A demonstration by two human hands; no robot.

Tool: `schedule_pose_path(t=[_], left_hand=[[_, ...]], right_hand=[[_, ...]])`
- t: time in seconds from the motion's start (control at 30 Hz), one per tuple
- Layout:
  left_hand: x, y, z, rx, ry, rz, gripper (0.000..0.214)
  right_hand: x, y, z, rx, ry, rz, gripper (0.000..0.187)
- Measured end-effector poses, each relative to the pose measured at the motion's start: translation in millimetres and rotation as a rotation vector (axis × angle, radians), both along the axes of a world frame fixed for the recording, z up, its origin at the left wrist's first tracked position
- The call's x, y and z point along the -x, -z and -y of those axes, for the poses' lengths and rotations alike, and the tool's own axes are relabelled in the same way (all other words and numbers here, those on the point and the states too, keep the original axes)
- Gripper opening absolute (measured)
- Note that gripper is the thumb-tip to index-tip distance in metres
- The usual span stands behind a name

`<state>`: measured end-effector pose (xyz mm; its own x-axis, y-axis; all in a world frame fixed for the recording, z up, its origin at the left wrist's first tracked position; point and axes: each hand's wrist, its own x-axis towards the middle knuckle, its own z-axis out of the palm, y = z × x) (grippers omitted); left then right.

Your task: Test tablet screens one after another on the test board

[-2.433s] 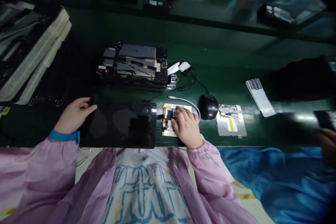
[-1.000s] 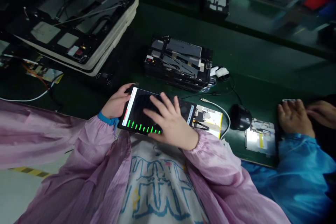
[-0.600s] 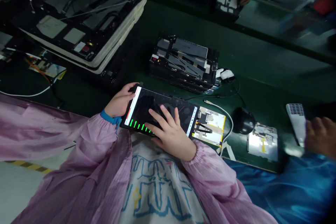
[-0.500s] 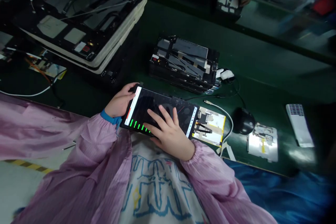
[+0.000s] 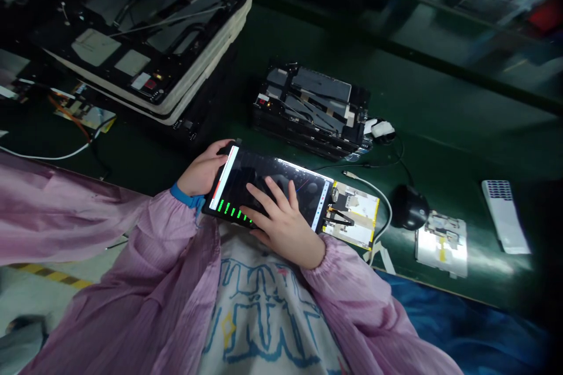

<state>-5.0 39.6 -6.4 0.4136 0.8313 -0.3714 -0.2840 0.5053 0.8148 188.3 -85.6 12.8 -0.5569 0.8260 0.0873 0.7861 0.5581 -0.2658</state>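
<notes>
Now, screen: lit face up, long axis half-nine to half-three; seven o'clock from stack
Left hand: clamped on its nine-o'clock end
Right hand: fingers apart over it, contact unclear

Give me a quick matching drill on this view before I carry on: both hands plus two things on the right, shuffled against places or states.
1. Left hand
2. Right hand
3. Black round device
4. White slab with a dark grid

A. Right of the silver panel
B. Fingers spread over the lit tablet screen
C. Immediately left of the silver panel
D. Gripping the screen's end, blue wristband at its wrist

Pairs: 1-D, 2-B, 3-C, 4-A
</notes>
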Motion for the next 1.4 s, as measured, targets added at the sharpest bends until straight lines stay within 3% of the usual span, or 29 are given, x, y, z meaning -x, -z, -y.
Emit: schedule_pose_path(t=[0.2,0.43,0.63,0.8,0.97,1.17,1.27,1.4], left_hand=[[1.9,2.4,-0.3,-0.015,-0.002,0.013,0.051],[4.1,2.8,-1.4,-0.02,0.037,0.05,0.059],[1.3,-7.5,0.6,-0.065,0.107,0.079,0.049],[0.9,-9.8,1.4,-0.061,0.117,0.087,0.039],[4.5,4.0,-2.1,-0.038,0.021,0.069,0.034],[5.2,6.1,-5.5,-0.043,0.047,0.097,0.036],[2.7,0.3,-5.4,-0.048,0.067,0.077,0.04],[0.8,-1.8,-6.8,-0.062,0.101,0.063,0.044]], right_hand=[[-12.7,-12.4,-13.2,0.007,0.027,-0.086,0.064],[-25.1,-34.6,-76.6,-0.014,0.229,-0.085,0.049],[-0.1,-31.9,-130.3,0.209,0.143,-0.18,0.03],[14.8,-30.9,-148.2,0.159,0.132,-0.322,0.012],[7.2,-37.3,-124.1,0.037,-0.004,-0.355,0.011],[-44.0,-51.7,-46.9,0.287,-0.115,-0.635,0.008],[-80.9,-52.3,-9.2,0.346,0.027,-0.768,0.006],[-119.2,-38.5,27.5,0.308,0.347,-1.039,0.005]])
